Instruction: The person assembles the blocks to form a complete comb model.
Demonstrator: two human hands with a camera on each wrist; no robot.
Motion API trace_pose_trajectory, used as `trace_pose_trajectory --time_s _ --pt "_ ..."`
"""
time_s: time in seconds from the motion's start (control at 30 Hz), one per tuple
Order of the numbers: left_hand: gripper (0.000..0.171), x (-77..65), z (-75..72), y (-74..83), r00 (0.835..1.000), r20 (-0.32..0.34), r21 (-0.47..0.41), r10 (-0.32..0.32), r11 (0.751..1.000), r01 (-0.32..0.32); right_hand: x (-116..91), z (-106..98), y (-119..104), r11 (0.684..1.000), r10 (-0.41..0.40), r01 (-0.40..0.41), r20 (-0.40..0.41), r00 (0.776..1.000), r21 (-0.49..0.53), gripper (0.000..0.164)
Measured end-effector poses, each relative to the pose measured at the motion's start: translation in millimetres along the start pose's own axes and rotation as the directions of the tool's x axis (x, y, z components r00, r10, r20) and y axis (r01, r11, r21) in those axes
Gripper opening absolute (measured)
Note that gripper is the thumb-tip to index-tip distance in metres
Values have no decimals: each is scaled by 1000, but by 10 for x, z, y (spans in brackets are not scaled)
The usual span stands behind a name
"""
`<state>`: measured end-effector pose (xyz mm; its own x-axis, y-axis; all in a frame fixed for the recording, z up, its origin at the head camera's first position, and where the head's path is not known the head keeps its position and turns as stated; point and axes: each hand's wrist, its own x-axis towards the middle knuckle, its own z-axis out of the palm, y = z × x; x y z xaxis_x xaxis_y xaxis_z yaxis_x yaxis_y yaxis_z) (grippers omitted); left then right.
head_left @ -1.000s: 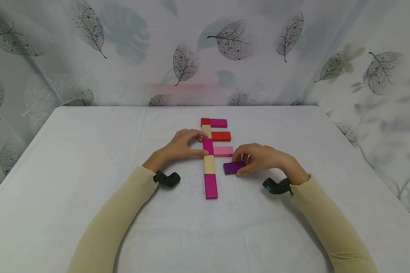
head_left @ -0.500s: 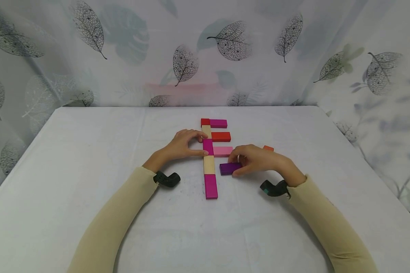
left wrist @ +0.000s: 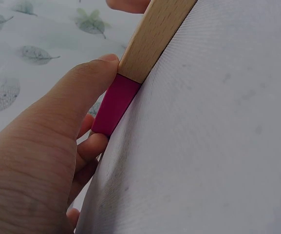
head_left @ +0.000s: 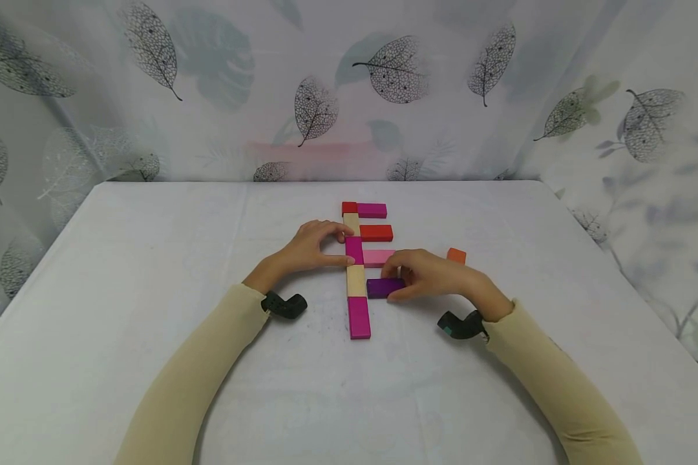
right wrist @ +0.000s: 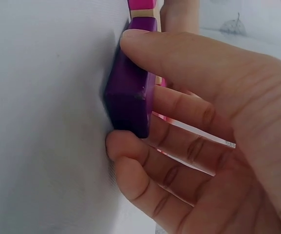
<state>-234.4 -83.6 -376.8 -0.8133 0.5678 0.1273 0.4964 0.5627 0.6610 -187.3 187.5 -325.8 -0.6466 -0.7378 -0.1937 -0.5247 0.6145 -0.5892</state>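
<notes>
A column of flat wooden blocks runs down the middle of the table in the head view, ending in a magenta block [head_left: 359,318] below a plain wood block [head_left: 356,281]. My left hand [head_left: 311,247] holds another magenta block [left wrist: 115,105] of that column between thumb and fingers. With thumb and fingers, my right hand [head_left: 433,273] grips a purple block [head_left: 382,288]. Its left end lies right beside the plain wood block. Just above it is a pink block [head_left: 377,258], its right end partly behind my right fingers.
Farther up, a red block [head_left: 376,233] and a magenta block [head_left: 372,210] stick out to the right of the column. An orange block [head_left: 456,256] lies behind my right hand. A leaf-patterned cloth [head_left: 221,129] rises behind the table's far edge.
My right hand has moved left with the purple block, bringing it up to the column. More of the orange block shows. The left hand has stayed in place.
</notes>
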Motion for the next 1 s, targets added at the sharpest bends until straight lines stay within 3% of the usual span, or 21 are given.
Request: trace_pose_trajectory --time_s 0.8,1.0 --pt "58 -7 -7 -13 1000 2 -8 -5 1000 5 39 28 -47 1000 -18 18 16 1000 -3 36" --pt "58 2 3 -22 1000 6 -12 -9 1000 9 13 13 -30 1000 -29 28 29 999 12 44"
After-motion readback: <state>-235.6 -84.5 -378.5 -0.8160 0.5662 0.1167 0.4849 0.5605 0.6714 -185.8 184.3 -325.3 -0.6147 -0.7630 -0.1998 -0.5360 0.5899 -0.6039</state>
